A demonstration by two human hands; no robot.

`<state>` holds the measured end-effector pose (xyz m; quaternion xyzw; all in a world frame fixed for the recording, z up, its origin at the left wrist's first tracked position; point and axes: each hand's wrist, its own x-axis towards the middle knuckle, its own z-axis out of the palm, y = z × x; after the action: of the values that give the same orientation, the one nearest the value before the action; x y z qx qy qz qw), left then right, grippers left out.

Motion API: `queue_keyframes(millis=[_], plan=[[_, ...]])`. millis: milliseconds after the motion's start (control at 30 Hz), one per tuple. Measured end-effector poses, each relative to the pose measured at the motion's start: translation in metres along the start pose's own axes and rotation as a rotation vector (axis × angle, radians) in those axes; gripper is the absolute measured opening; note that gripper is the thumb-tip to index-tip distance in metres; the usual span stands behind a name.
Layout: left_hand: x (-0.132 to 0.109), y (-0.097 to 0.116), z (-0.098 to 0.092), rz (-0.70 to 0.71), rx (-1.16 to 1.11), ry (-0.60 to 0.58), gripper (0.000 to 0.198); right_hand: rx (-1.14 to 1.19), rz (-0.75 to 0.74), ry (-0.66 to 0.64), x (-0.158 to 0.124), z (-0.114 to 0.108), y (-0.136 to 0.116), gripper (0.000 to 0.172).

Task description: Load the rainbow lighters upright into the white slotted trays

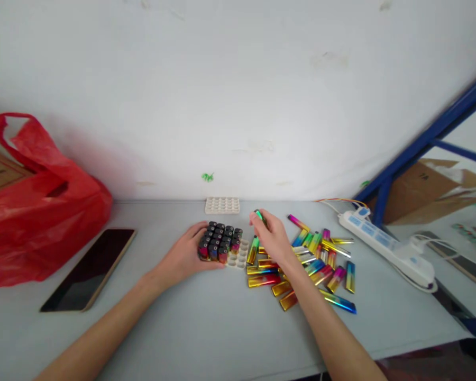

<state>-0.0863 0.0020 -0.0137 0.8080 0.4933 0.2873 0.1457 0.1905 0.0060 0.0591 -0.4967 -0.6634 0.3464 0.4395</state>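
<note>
My left hand (184,254) cups the left side of a white slotted tray (241,255) that stands on the grey table, its fingers curled round the edge. Several lighters (220,241) with black tops stand upright in the tray; a few slots on its right side are bare. My right hand (273,235) hovers just right of the tray, pinched on one shiny green lighter (258,215). Under and to the right of that hand lies a loose pile of rainbow-coloured lighters (321,264).
A second white tray (222,205) lies by the wall. A dark phone (90,267) and a red plastic bag (35,211) are at left. A white power strip (384,243) with cables lies at right, beside a blue metal frame (424,143) and cardboard boxes.
</note>
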Motion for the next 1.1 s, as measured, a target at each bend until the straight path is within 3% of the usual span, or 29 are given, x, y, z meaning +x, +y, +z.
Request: queue_keyframes(millis=[133, 433, 667, 900, 1100], plan=[[-0.001, 0.005, 0.001, -0.008, -0.019, 0.016, 0.093, -0.080, 0.022, 0.077, -0.012, 0.008, 0.004, 0.062], [-0.002, 0.011, 0.001, -0.063, -0.052, 0.063, 0.083, -0.169, 0.029, 0.091, -0.021, 0.003, 0.012, 0.043], [-0.002, 0.012, 0.000, -0.040, -0.029, 0.055, 0.082, -0.186, -0.001, 0.117, -0.027, 0.005, 0.003, 0.056], [-0.003, 0.006, 0.005, -0.010, -0.023, 0.074, 0.080, -0.221, -0.020, 0.124, -0.029, 0.010, 0.003, 0.038], [-0.003, 0.004, 0.006, 0.030, -0.013, 0.070, 0.081, -0.206, -0.033, 0.084, -0.029, 0.007, 0.006, 0.034]])
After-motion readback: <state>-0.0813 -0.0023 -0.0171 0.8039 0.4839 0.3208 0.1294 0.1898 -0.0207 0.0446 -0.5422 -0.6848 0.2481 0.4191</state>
